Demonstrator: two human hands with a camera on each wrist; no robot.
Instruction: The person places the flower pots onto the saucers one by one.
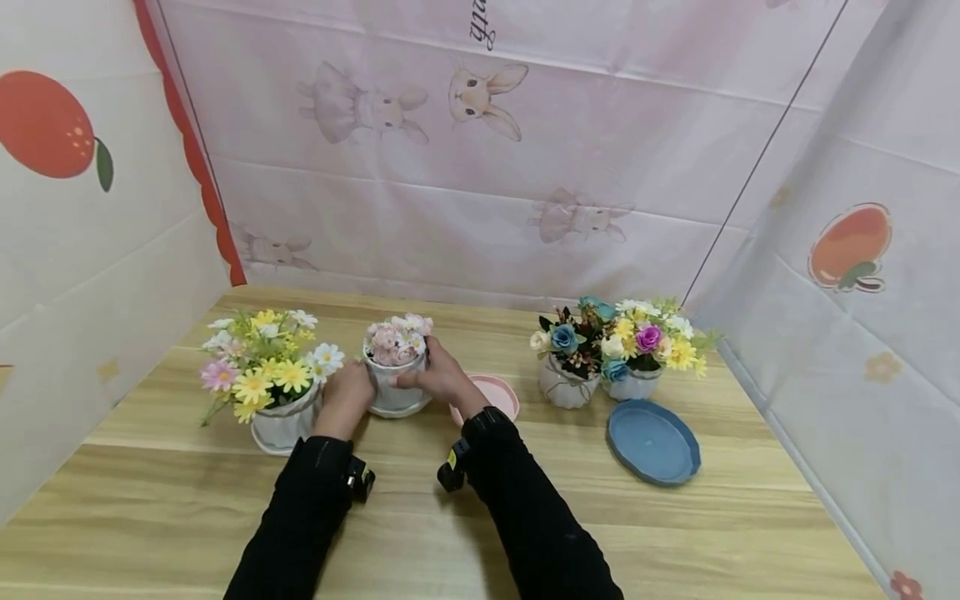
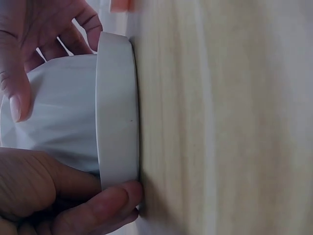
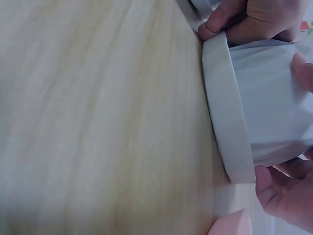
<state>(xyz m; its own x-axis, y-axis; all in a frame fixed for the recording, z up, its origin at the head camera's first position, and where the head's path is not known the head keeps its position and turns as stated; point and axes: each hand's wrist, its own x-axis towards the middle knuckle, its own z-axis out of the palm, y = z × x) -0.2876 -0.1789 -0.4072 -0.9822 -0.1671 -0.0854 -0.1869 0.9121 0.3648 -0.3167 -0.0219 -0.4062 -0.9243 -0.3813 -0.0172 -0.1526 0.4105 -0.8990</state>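
A white flowerpot (image 1: 385, 385) with pink and white artificial flowers (image 1: 397, 340) stands upright in a white saucer (image 1: 399, 411) on the table. My right hand (image 1: 444, 377) grips the pot from the right, thumb (image 2: 15, 100) across its front and other fingers around the far side. At the saucer's left edge, my left hand (image 1: 347, 395) pinches the rim between thumb and curled fingers, as the left wrist view shows. The right wrist view has the saucer (image 3: 227, 107) low against the tabletop, with a right fingertip (image 3: 263, 177) at its rim.
Left of my left hand is another white pot (image 1: 288, 421) with yellow and white flowers. A pink saucer (image 1: 498, 393) lies partly behind my right wrist. Farther right are two flower pots (image 1: 567, 383) (image 1: 632, 383) and a blue saucer (image 1: 654, 442). Cloth walls (image 1: 480, 167) enclose the table.
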